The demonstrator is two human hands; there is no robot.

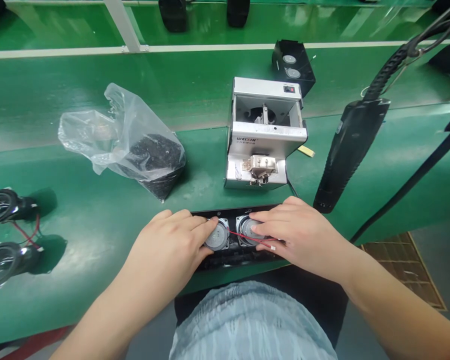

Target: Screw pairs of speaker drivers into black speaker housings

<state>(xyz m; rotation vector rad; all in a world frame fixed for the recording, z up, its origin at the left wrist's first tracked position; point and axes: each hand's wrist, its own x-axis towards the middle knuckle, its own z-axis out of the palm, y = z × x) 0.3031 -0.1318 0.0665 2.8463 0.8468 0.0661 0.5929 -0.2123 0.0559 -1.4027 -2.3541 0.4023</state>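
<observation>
A black speaker housing (232, 257) lies at the near edge of the green bench, with two round silver speaker drivers seated in it. My left hand (168, 245) rests on the housing's left part, fingers curled, fingertips pressing the left driver (216, 236). My right hand (296, 232) lies over the right part, its fingers stretched flat across the right driver (247, 229). A thin red wire (247, 237) runs between the two drivers, under my right fingers.
A white screw feeder machine (264, 132) stands just behind the housing. A clear plastic bag of black screws (150, 155) lies to the left. An electric screwdriver (348, 150) hangs at right on a cable. Two loose black speakers (3, 230) sit at far left.
</observation>
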